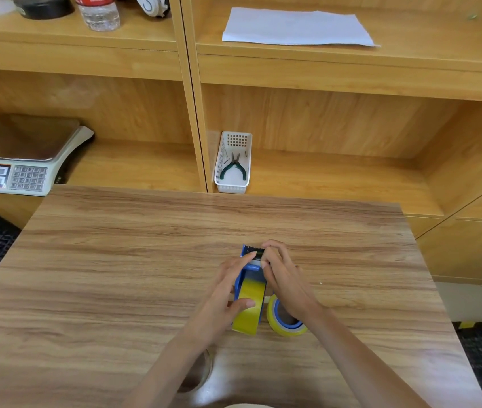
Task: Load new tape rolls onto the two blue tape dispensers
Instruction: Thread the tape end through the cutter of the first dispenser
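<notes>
A blue tape dispenser (pixel 247 262) lies on the wooden table (pixel 116 245), its serrated cutter pointing away from me. A yellow tape roll (pixel 248 313) sits in it. My left hand (pixel 225 293) grips the dispenser's left side, thumb on the roll and fingers reaching the front roller. My right hand (pixel 281 272) pinches at the cutter end from the right. Just right of it a second yellow roll (pixel 285 318) is mounted on a second blue dispenser, largely hidden under my right wrist. Another roll (pixel 204 372) peeks out beneath my left forearm.
A white basket (pixel 234 163) holding green pliers stands on the shelf behind the table. A weighing scale (pixel 21 160) sits at the left. White paper (pixel 295 26) and a water bottle (pixel 98 11) are on the upper shelf. Black crates flank the table.
</notes>
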A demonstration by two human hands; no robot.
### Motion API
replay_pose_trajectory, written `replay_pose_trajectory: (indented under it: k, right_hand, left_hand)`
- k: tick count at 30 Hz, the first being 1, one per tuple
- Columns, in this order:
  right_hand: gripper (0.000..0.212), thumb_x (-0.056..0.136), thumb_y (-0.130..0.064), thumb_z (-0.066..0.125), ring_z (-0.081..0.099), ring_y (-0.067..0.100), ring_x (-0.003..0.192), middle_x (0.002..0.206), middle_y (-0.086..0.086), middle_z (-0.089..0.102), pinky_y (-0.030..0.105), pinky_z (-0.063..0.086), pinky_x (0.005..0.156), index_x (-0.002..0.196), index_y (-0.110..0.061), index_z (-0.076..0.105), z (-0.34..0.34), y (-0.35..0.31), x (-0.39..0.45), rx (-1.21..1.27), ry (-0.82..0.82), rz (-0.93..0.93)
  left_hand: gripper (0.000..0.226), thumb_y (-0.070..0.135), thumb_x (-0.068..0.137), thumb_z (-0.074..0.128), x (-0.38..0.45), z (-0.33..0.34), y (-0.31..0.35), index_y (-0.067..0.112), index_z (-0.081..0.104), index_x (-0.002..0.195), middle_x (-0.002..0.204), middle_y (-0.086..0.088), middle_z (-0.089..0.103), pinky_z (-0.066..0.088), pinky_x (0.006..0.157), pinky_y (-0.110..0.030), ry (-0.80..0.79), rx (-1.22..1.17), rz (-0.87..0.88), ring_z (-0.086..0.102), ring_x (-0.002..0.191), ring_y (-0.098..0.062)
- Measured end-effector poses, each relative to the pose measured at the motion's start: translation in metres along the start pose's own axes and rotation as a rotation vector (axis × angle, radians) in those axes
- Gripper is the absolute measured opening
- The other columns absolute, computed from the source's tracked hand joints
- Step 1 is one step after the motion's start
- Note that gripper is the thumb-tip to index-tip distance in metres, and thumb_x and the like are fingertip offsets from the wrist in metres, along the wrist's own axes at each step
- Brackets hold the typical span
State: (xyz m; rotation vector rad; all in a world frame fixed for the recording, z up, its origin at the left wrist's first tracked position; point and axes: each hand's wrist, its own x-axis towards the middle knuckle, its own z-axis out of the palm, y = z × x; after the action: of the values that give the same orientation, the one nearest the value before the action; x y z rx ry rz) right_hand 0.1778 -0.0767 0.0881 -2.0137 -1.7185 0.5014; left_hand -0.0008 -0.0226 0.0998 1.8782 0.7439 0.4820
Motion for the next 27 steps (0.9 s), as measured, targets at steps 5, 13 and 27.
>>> replay_pose_trajectory:
  k: [5,13,27]
  right_hand:
    - [0.021,0.108,-0.024,0.028,0.060,0.024,0.070,0.128,-0.009,0.039,0.047,0.046,0.064,0.093,-0.018,0.041,0.0015,0.0034,0.0003,0.086,0.002,0.063]
    - [0.023,0.108,-0.029,0.027,0.057,0.029,0.079,0.109,-0.006,0.047,0.055,0.049,0.070,0.092,-0.019,0.041,0.0085,0.0074,0.0035,0.165,0.045,0.177]
    - [0.032,0.107,-0.038,0.020,0.049,0.022,0.075,0.118,-0.009,0.041,0.034,0.037,0.057,0.105,-0.019,0.045,0.0080,-0.0006,0.0000,-0.052,0.036,0.137]
  left_hand:
    - [0.084,0.012,0.082,0.071,0.0025,-0.0024,-0.0029,0.046,0.027,0.145,0.141,0.022,0.031,0.047,0.097,-0.030,-0.070,0.043,-0.006,0.038,0.131,-0.009]
    - [0.089,0.016,0.081,0.073,0.0024,-0.0037,-0.0043,0.047,0.020,0.146,0.147,0.018,0.023,0.037,0.109,-0.036,-0.173,0.079,-0.015,0.027,0.136,-0.003]
    - [0.088,0.025,0.088,0.065,0.0058,-0.0019,0.0010,0.056,0.005,0.145,0.137,0.016,0.032,0.045,0.099,-0.039,-0.090,0.069,-0.122,0.034,0.127,0.006]
